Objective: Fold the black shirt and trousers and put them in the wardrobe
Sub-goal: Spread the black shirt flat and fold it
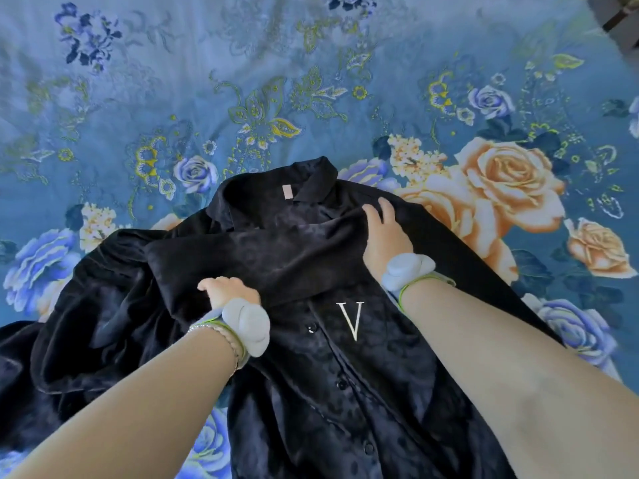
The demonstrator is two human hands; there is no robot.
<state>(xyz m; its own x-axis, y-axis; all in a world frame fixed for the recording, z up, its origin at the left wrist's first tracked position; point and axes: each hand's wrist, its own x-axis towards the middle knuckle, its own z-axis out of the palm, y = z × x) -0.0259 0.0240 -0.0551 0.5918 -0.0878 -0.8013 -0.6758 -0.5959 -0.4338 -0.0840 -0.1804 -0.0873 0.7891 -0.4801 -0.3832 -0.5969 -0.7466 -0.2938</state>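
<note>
The black shirt [345, 368] lies front-up on the bed, collar away from me, with a white "V" on the chest and buttons down the middle. One sleeve is laid across the chest. My right hand [385, 233] rests on the sleeve near the shoulder, fingers spread and pressing the cloth. At the sleeve's lower edge my left hand [228, 288] has its fingers curled over the fabric. More black fabric [79, 340], perhaps the trousers, is bunched at the left under the shirt's side; I cannot tell which garment it is.
A blue bedsheet [311, 81] with printed roses covers the whole bed. A dark object [619, 15] shows past the bed's far right corner. Both wrists wear pale blue bands.
</note>
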